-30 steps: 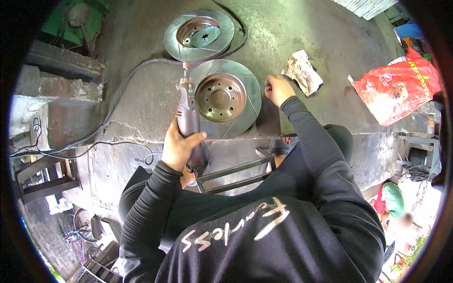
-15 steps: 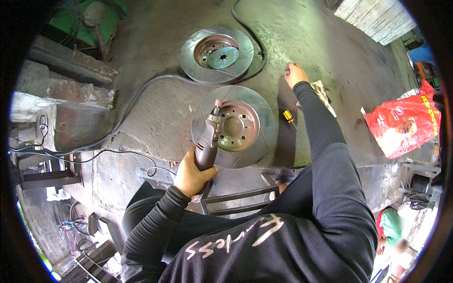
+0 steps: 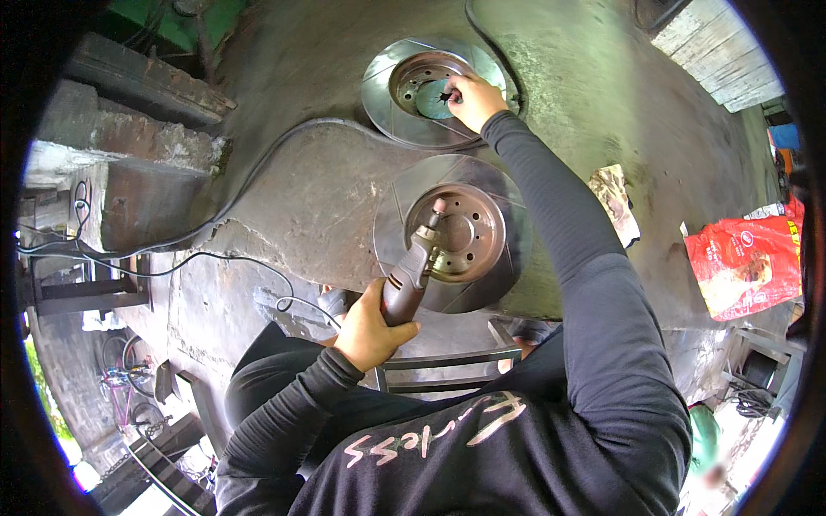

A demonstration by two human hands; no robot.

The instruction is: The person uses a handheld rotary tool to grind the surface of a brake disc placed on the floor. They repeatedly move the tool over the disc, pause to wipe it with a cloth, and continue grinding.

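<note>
My left hand (image 3: 372,328) is wrapped round a dark rotary tool (image 3: 408,282) with a pink grinding stone at its tip. The tool points away from me, above the near brake disc (image 3: 394,206), which lies flat with its hub up. Farther off lies a second brake disc (image 3: 384,101), and a round teal abrasive disc (image 3: 430,101) rests in its hub. Over that hub is my right hand (image 3: 475,103), its fingers pinched together at the abrasive disc's centre hole. I cannot make out what, if anything, they hold.
A dark cable (image 3: 288,138) curves across the concrete bench around the far brake disc. Right of my forearm lies a crumpled cloth (image 3: 613,205), and beyond it a red plastic bag (image 3: 742,271). Concrete blocks (image 3: 129,129) stand at the left. A person in green (image 3: 705,434) is at lower right.
My right hand has moved left from the bare bench to the far brake disc's hub. The yellow-handled screwdriver is now out of sight. My left hand still holds the rotary tool.
</note>
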